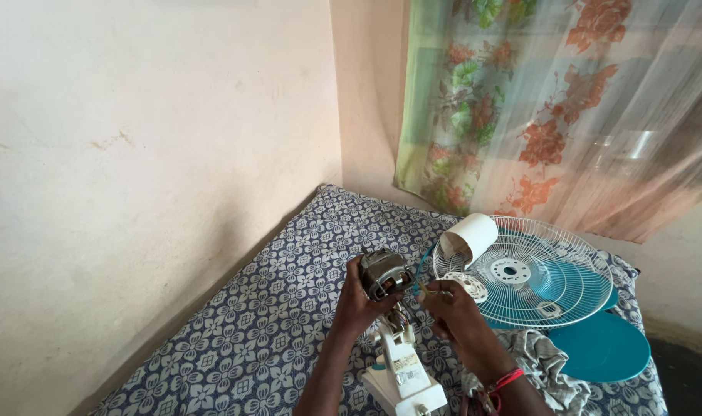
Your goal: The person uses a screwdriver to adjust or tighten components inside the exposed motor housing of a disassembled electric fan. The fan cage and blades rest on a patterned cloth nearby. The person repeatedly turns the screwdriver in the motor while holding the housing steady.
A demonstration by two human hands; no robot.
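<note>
Left hand (359,308) wrapped around the bare fan motor (385,273), fingers closed on its body, holding it above the white fan neck (401,370). Right hand (455,316) pinched shut at the motor's side on a thin tool or wire, can't tell which. All over a bed with blue-and-white patterned sheet (266,323). Just right: wire fan guard (551,273) lying flat on teal blades, white cylindrical cover (468,237) on its rim, grey rag (544,366) beside the right wrist.
</note>
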